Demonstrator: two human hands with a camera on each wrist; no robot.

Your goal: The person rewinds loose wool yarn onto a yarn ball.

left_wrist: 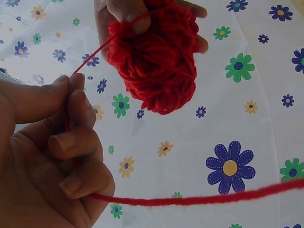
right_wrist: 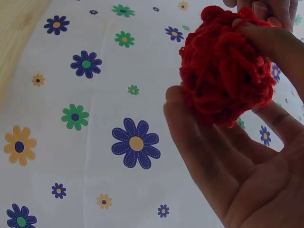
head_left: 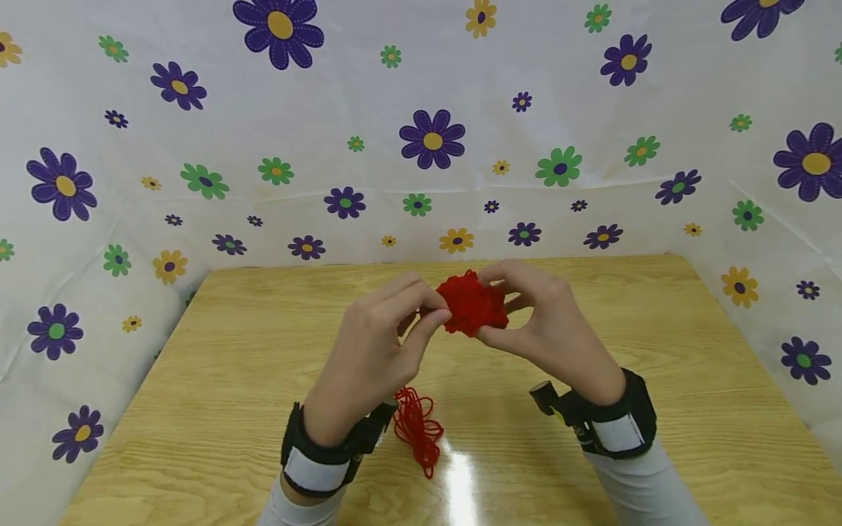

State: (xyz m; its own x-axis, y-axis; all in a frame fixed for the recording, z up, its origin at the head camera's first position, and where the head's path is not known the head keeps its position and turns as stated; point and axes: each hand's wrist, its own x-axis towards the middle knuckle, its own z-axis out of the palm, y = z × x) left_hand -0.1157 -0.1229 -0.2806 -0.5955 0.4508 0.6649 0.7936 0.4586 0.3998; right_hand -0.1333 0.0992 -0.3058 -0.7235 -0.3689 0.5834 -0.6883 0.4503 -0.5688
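A ball of red yarn (head_left: 471, 304) is held up over the table by my right hand (head_left: 549, 321), its thumb on one side and its fingers round the other. My left hand (head_left: 378, 340) pinches a strand of red yarn (left_wrist: 96, 52) between thumb and forefinger, just left of the ball. In the left wrist view that strand runs taut to the ball, and its other end passes through the curled fingers and off to the right. The right wrist view shows the ball (right_wrist: 225, 71) resting against the fingers, thumb pressed on top.
A loose looped heap of red yarn (head_left: 417, 431) lies on the wooden table (head_left: 263, 351), right of my left wrist. White cloth with printed flowers (head_left: 368, 88) stands behind the table and along both sides. Each wrist wears a black strap with a camera.
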